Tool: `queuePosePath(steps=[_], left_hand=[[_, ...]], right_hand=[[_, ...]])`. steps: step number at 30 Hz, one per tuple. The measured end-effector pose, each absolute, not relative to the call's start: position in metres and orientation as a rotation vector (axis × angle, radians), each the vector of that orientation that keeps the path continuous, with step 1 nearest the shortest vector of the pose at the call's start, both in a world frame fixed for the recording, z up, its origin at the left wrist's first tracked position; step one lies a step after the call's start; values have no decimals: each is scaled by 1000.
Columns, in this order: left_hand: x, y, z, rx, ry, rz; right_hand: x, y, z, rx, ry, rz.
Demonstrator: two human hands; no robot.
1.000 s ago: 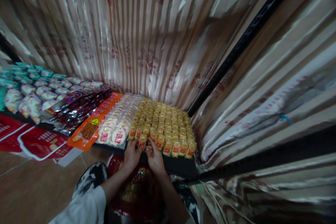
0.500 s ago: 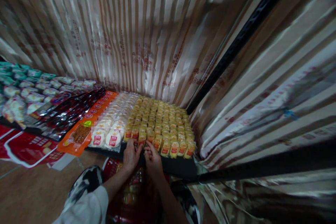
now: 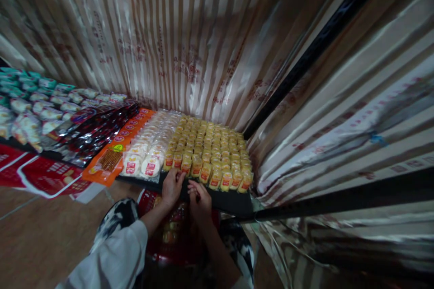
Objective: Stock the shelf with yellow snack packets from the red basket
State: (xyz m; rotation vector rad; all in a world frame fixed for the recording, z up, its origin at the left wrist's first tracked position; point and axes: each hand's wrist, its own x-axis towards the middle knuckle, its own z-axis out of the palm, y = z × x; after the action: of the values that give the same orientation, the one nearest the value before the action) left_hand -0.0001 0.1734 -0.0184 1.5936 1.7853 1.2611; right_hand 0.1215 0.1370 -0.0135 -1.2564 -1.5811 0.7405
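Note:
Rows of small yellow wrapped cakes [image 3: 210,149] with red-orange labels stand packed together on a dark shelf [image 3: 233,203]. My left hand [image 3: 172,187] is at the front row, its thumb and fingers drawn together against the lower edge of the front packets. Whatever may be between those fingertips is hidden. To its right my right hand [image 3: 200,198] hovers just before the front row, over the shelf edge. Its fingers are loosely bent and apart, with nothing visible in them. Left of the cakes lie white round crackers [image 3: 149,165] in clear wrappers.
An orange snack packet [image 3: 106,162], dark shiny packets [image 3: 98,131] and white and green wrapped snacks [image 3: 47,110] continue leftward. A red bag [image 3: 166,253] is below the shelf, between my legs. A black post [image 3: 291,72] and striped plastic sheeting [image 3: 190,45] bound the back and right.
My right hand has drawn back slightly from the front packets, and its fingers have loosened. The left hand stays by the front row. The whole view has shifted a little.

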Motion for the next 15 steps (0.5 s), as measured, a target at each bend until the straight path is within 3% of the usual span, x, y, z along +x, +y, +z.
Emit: queuePosePath(steps=[7,15], left_hand=[[-12,119,-16,1768,1711,1114],[-25,55,-97,1557,1627,356]], right_hand=[[119,78,-40,-1373,-1646,831],[96,73,-111,-1785,-1635,1296]])
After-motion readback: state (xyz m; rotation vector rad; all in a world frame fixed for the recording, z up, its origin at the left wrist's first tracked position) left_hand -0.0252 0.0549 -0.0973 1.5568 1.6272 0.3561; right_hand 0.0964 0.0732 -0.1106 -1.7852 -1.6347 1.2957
